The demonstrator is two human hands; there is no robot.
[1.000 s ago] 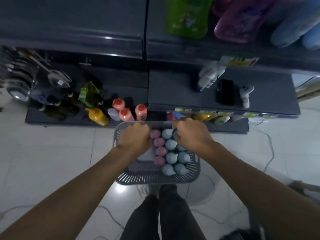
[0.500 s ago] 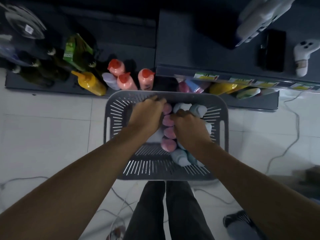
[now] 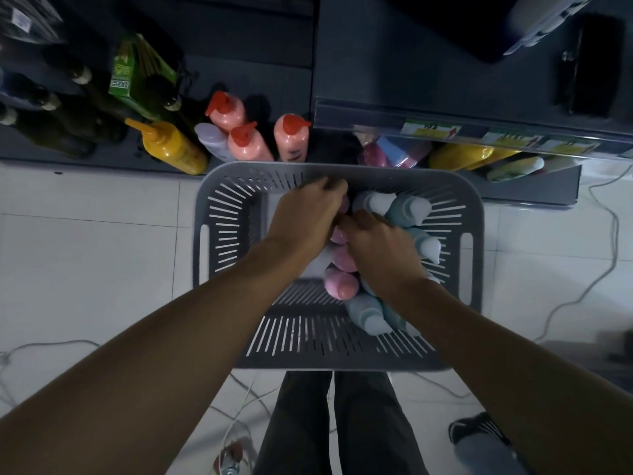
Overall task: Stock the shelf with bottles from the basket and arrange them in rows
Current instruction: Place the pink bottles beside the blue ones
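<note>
While the grey slotted plastic basket [image 3: 233, 234] is sitting on the glossy white tiled floor [image 3: 85, 269], its far rim just at the edge of the low dark shelf [image 3: 109, 159], both bare hands are reaching down into it. The left hand [image 3: 308, 217] is arching over the far end of a row of rounded pink plastic bottles [image 3: 340, 284], its fingers bending downward. The fingertips are hidden, so I cannot tell whether they are closing on one. The right hand [image 3: 380, 248] is lying knuckles-up just beside it, its fingers curling down among the bottles, and its hold is hidden too. Smooth pale-blue plastic bottles with paler tapering caps [image 3: 407, 209] are lying to the right of the pink ones, crowding the basket's right half. On the shelf, peach bottles with red flip caps [image 3: 246, 145] are standing beside a yellow squeeze bottle with a pointed nozzle [image 3: 171, 149]. A green carton [image 3: 137, 70] and dark glass bottles [image 3: 78, 121] are standing further left.
</note>
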